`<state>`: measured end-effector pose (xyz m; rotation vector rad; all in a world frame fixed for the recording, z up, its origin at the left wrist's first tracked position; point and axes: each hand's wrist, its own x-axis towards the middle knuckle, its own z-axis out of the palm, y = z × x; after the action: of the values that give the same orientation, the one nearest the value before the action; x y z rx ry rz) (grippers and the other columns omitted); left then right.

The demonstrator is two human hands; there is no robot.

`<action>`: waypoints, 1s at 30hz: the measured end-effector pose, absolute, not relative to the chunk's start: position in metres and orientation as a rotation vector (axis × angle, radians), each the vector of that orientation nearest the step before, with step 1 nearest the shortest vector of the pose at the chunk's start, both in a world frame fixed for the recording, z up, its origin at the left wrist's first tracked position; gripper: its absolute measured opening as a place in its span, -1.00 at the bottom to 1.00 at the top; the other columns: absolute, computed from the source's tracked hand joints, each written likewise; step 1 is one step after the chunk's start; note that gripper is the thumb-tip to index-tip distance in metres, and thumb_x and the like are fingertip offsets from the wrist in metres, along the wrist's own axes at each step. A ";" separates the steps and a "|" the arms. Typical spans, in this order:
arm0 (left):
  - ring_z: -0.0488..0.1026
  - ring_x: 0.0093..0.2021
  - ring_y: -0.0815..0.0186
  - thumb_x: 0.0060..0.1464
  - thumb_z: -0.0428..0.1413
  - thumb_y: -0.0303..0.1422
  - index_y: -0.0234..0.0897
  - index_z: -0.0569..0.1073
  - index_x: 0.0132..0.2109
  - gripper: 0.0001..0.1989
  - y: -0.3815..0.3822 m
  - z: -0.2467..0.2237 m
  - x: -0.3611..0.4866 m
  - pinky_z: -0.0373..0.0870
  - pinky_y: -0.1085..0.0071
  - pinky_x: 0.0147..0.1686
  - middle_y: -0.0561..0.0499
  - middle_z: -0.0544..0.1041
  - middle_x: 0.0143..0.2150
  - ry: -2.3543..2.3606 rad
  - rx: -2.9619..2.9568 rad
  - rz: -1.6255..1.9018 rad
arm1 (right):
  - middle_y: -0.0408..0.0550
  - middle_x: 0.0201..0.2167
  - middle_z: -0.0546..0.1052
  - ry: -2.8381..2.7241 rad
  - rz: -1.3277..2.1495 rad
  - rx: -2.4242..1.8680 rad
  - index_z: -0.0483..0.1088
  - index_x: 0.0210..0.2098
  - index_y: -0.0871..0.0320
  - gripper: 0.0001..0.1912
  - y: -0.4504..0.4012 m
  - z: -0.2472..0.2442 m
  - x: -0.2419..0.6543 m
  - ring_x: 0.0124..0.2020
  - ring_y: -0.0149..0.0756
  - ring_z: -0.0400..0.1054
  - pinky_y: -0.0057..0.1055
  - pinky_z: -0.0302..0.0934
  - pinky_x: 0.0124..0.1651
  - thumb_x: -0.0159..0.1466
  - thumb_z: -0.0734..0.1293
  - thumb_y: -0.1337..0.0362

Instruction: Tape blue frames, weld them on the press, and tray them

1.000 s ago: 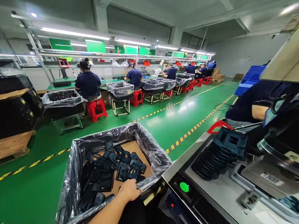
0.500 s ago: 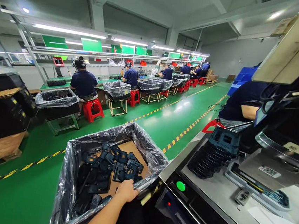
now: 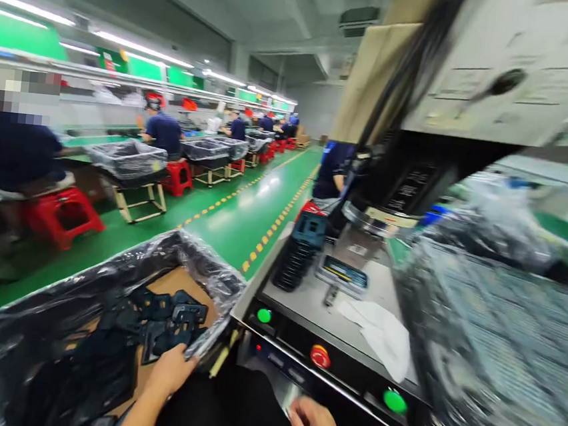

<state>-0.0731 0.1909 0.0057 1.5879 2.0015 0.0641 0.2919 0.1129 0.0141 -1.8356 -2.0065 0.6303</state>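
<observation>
At the near rim of a plastic-lined bin (image 3: pixel 209 259), my left hand (image 3: pixel 172 370) is closed over the edge. Inside the bin lie many dark moulded plastic parts (image 3: pixel 173 316) in a loose heap on brown cardboard (image 3: pixel 182 280). My right hand (image 3: pixel 316 425) is low in front of the machine, above my lap, with curled fingers; whether anything is in them is hidden. On the machine's metal bench stands a stack of dark plastic parts (image 3: pixel 293 261). Beside the stack, a grey fixture (image 3: pixel 342 275) sits under the machine's head (image 3: pixel 362 237).
The machine's front panel has a red stop button (image 3: pixel 320 356) and two green buttons, left (image 3: pixel 264 315) and right (image 3: pixel 395 401). A white cloth (image 3: pixel 380 336) lies on the bench. Plastic-wrapped trays (image 3: pixel 508 328) stand at right. Co-workers sit along the line at left on red stools (image 3: pixel 65 215).
The view has turned right, bringing my right hand, the machine's front panel and the wrapped trays into sight. My left hand stays at the bin's rim.
</observation>
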 end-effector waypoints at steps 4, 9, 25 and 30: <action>0.46 0.04 -0.08 0.14 -0.18 -0.06 -0.36 0.39 0.02 -0.46 0.199 -0.007 -0.080 0.32 0.15 -0.01 -0.30 0.55 -0.02 1.895 1.655 -0.021 | -0.04 -0.43 0.53 -1.951 0.283 -1.666 0.47 -0.32 0.13 -0.60 0.155 0.087 0.328 -0.38 -0.31 0.38 -0.40 0.25 -0.21 0.37 0.10 0.08; 0.51 -0.03 -0.05 0.09 -0.16 0.00 -0.22 0.44 -0.11 -0.52 0.205 -0.030 -0.087 0.37 0.20 -0.07 -0.16 0.60 -0.16 1.880 1.633 0.032 | 0.00 -0.30 0.54 -1.701 -0.065 -1.926 0.48 -0.23 0.19 -0.69 0.228 0.145 0.369 -0.22 -0.27 0.38 -0.40 0.21 -0.09 0.36 0.17 0.16; 0.47 0.05 -0.06 0.08 -0.18 -0.01 -0.30 0.42 -0.03 -0.45 0.209 -0.046 -0.091 0.36 0.21 -0.01 -0.24 0.58 -0.05 1.931 1.657 0.042 | 0.02 -0.07 0.55 -1.780 -0.088 -2.155 0.57 -0.16 0.13 -0.71 0.330 0.158 0.417 -0.03 -0.24 0.36 -0.43 0.13 -0.03 0.33 0.25 0.16; 0.53 -0.07 -0.03 0.09 -0.16 -0.02 -0.18 0.47 -0.17 -0.56 0.206 -0.036 -0.086 0.40 0.23 -0.11 -0.11 0.62 -0.20 1.945 1.649 0.051 | 0.01 -0.09 0.57 -1.819 -0.093 -2.162 0.58 -0.21 0.15 -0.67 0.334 0.155 0.418 -0.06 -0.25 0.38 -0.46 0.11 -0.05 0.36 0.21 0.15</action>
<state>-0.0864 0.2057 -0.0355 1.6490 1.9448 0.0514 0.4185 0.3340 0.1546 -2.1618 -1.8190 -0.0934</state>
